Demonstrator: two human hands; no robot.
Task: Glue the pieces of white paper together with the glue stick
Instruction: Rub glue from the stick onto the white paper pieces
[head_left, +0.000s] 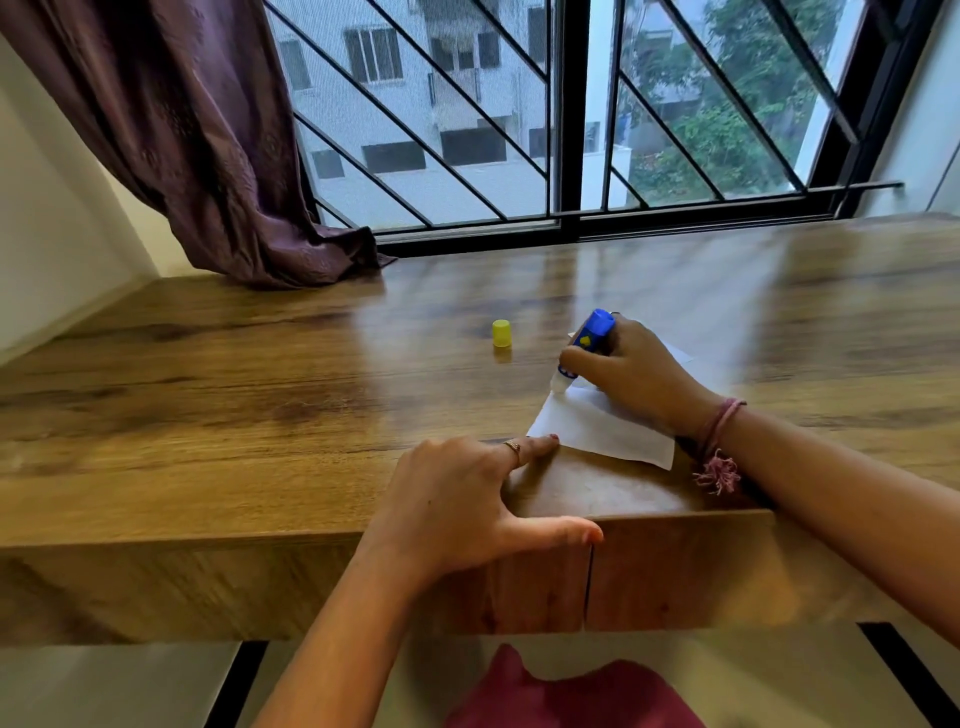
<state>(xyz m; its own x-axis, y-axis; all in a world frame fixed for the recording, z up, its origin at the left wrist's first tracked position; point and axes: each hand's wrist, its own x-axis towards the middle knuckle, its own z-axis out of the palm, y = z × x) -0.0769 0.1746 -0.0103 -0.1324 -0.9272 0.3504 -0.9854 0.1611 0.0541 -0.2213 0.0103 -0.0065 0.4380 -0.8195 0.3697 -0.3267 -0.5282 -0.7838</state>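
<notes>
White paper (602, 428) lay flat on the wooden bench (260, 415) near its front edge, with a second sheet (680, 356) partly showing beyond the right hand. The right hand (636, 374) had its fingers clenched around a blue glue stick (589, 338), which was tilted with its pale tip pressed down on the far left corner of the near sheet. The left hand (462, 499) rested on the bench with its fingers released and spread; the tip of one finger touched the near left corner of the paper, while the thumb reached along the front edge of the bench. A ring sat on one finger of that hand. A pink thread band (719, 447) with a tassel circled the right wrist. The yellow cap (501, 332) stood upright on the bench, just left of the glue stick and apart from the paper. A purple curtain (208, 145) hung at the far left, its hem resting on the bench beside the barred window (561, 114).
</notes>
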